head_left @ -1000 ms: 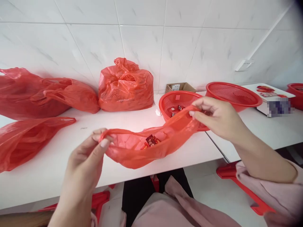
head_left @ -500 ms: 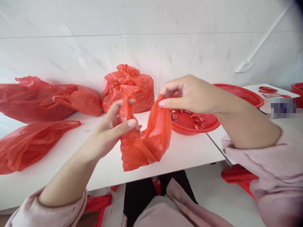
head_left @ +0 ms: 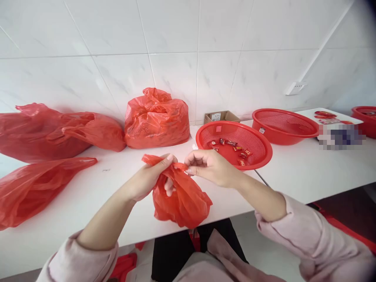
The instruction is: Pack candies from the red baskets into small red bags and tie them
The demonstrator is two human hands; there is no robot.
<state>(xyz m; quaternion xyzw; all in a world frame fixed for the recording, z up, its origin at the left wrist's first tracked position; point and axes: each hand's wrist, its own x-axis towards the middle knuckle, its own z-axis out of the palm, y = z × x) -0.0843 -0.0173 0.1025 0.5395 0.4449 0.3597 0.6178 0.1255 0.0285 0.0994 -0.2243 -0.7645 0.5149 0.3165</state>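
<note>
A thin red plastic bag [head_left: 185, 203] hangs between my hands above the table's front edge. Its top is gathered and twisted in my left hand [head_left: 152, 176], with the thumb pressed over it and some fingers behind the plastic. My right hand [head_left: 211, 166] pinches a strand of the bag's handle with thumb and forefinger. What the bag contains cannot be made out. Just beyond my right hand stands a red plastic basket [head_left: 235, 127] with several small wrapped sweets [head_left: 239, 149] in its bottom.
A full red bag [head_left: 157, 121] stands against the tiled wall, and more red bags [head_left: 44, 137] lie at the left. Behind the basket is a small cardboard box [head_left: 221, 116]. A second red basket [head_left: 284, 125] stands to the right, and a white table [head_left: 126, 219] carries everything.
Both hands have come lower and closer together. The bag's handles, held apart before, are now gathered in my left hand, with my right hand pinching one end. My view has shifted slightly.
</note>
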